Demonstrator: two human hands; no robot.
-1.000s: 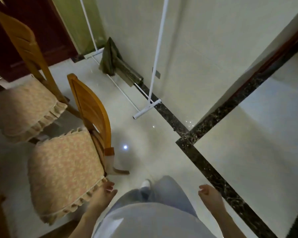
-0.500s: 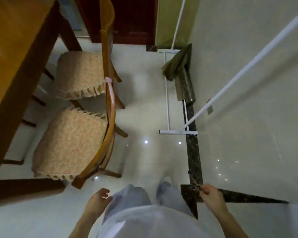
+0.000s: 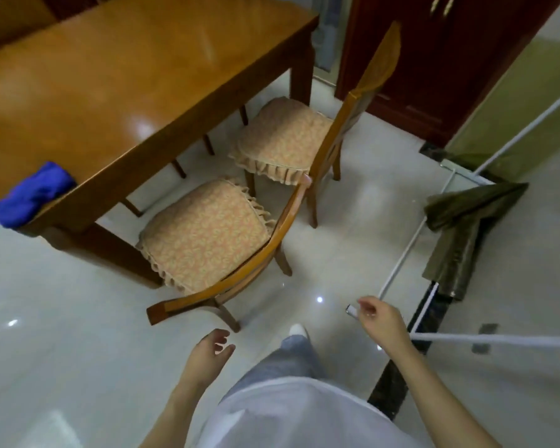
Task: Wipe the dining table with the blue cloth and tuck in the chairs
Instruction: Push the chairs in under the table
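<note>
- The blue cloth (image 3: pixel 29 195) sits bunched on the near corner of the dining table (image 3: pixel 126 76), at 9 o'clock in my view. Part of it overhangs the edge, and the heap runs roughly 8 to 2 o'clock.
- I judge it soft, light and limp, so I'd pinch the crown of the bunch.
- The near chair (image 3: pixel 207 240) stands pulled out at centre, its seat facing 10 o'clock and its curved top rail running 7 to 1 o'clock.
- It is rigid wood and should slide readily on the glossy tile; I'd take it by the rail.
- My left hand (image 3: pixel 209 357) and right hand (image 3: pixel 380 320) hang loosely curled, holding nothing.
</note>
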